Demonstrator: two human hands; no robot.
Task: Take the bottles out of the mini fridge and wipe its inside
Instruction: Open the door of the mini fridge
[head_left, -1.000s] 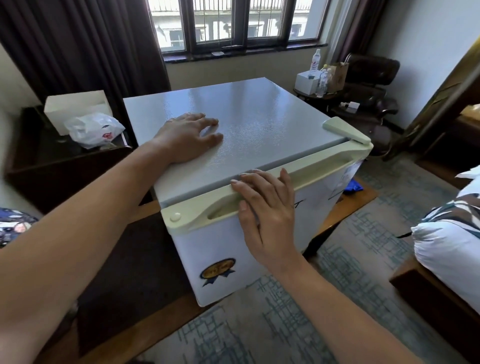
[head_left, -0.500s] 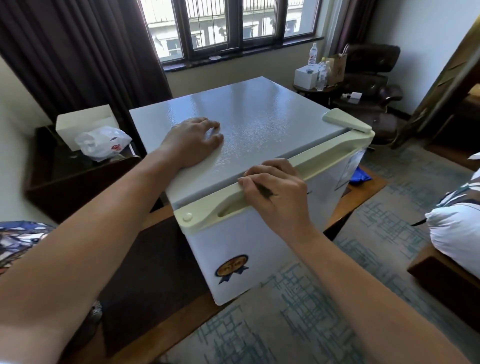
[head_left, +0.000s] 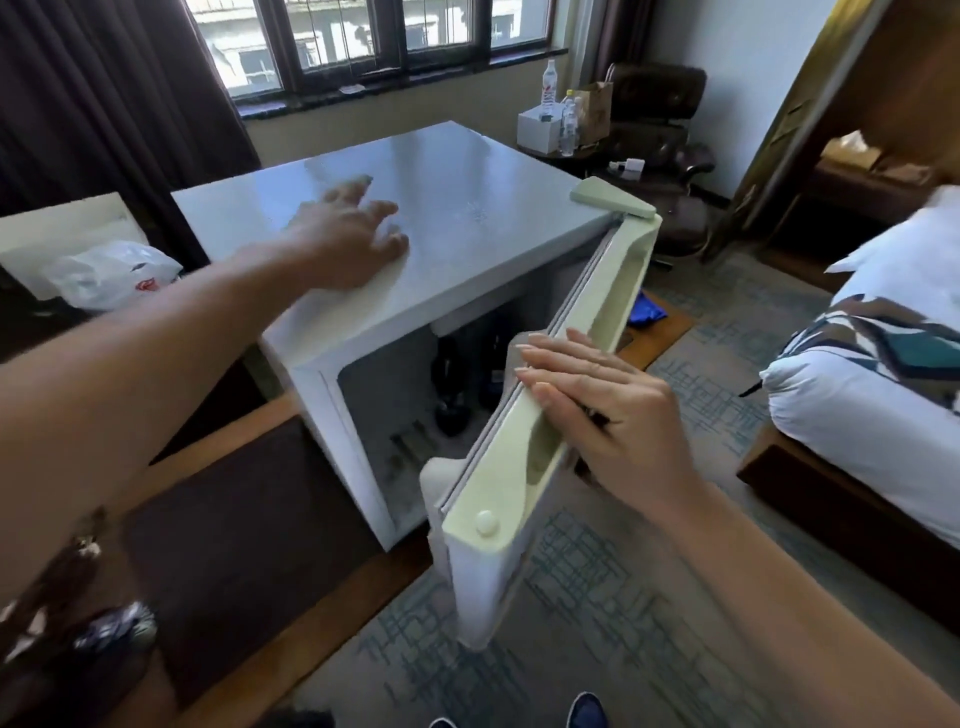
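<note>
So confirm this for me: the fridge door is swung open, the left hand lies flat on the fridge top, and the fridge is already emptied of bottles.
Not quite. The head view shows dark bottles inside the mini fridge, not yet taken out. The rest holds: the door is swung open under the right hand, and the left hand lies flat on the fridge top.

Dark bottles (head_left: 470, 379) inside fridge blurred, partly hidden behind door (head_left: 545, 415).

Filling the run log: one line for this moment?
door: partly open | right hand: on door top | left hand: flat on fridge top | bottles: inside
</note>
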